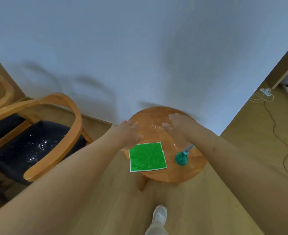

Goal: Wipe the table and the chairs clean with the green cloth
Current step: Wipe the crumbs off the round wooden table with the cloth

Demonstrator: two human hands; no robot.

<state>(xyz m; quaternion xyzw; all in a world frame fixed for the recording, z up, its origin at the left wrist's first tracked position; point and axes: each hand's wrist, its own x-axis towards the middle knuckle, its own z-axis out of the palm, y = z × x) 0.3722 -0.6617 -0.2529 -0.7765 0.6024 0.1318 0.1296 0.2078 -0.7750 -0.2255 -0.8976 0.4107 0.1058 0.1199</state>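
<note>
A green cloth (pixel 147 156) lies flat and spread out on the near left part of a small round wooden table (pixel 187 173). Water drops glisten on the tabletop behind it. My left hand (pixel 128 134) hovers over the table's left edge, fingers apart, just above the cloth's far left corner and holding nothing. Over the far middle of the table my right hand (pixel 177 124) is spread palm down, also with nothing in it. A wooden armchair (pixel 63 133) with a dark seat speckled with drops stands to the left.
A teal spray bottle (pixel 182 157) stands on the table's right side, under my right forearm. A second chair (pixel 0 97) is at the far left. The white wall is right behind the table. A cable (pixel 279 136) runs over the floor at right. My shoe (pixel 159 216) is below.
</note>
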